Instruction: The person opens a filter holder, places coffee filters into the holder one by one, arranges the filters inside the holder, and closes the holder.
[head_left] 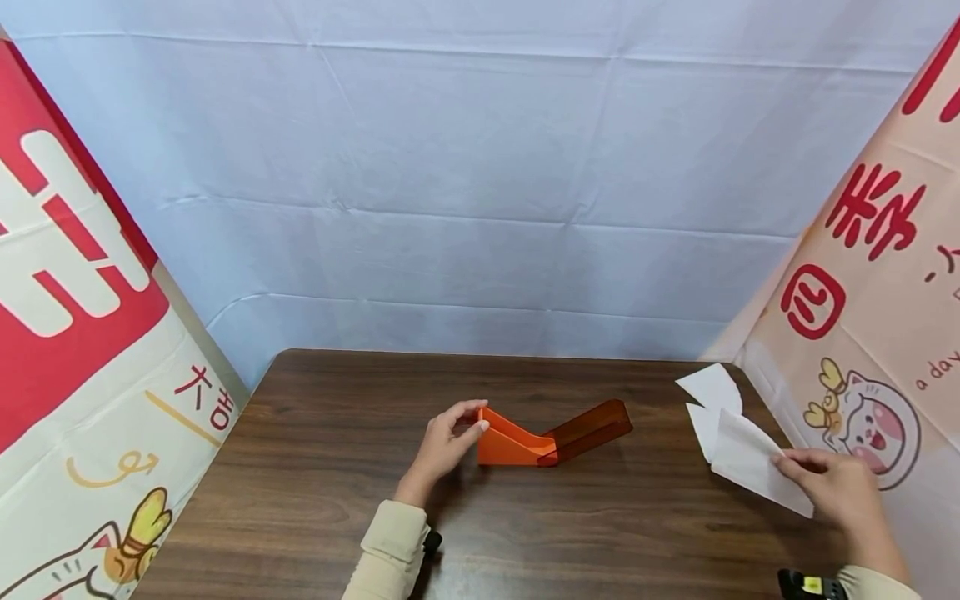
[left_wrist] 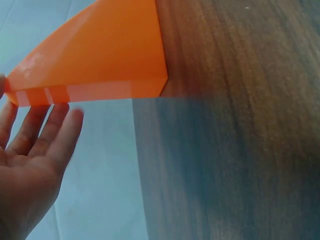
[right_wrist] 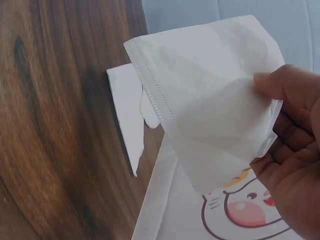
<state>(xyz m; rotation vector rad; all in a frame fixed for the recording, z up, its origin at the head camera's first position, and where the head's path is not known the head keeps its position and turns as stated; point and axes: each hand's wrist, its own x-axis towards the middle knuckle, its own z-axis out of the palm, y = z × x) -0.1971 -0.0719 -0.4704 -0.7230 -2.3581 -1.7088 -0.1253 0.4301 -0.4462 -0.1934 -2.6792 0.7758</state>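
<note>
An orange wedge-shaped box [head_left: 513, 446], tall at its left end, stands mid-table with its translucent brown lid [head_left: 588, 432] swung out to the right. My left hand [head_left: 442, 446] pinches the box's tall end between thumb and fingers; the left wrist view shows the fingers [left_wrist: 50, 130] against the orange wall [left_wrist: 95, 55]. Over the table's right side, my right hand [head_left: 836, 483] pinches a white paper coffee filter [head_left: 753, 462] by its edge. A crimped seam runs along this filter [right_wrist: 205, 95] in the right wrist view. More white filters [head_left: 716, 390] lie behind it on the table.
The brown wood-grain table [head_left: 337, 417] ends at a pale cloth backdrop [head_left: 450, 208]. Printed cloths hang at the left [head_left: 90, 333] and right [head_left: 885, 333], the right one close beside my right hand.
</note>
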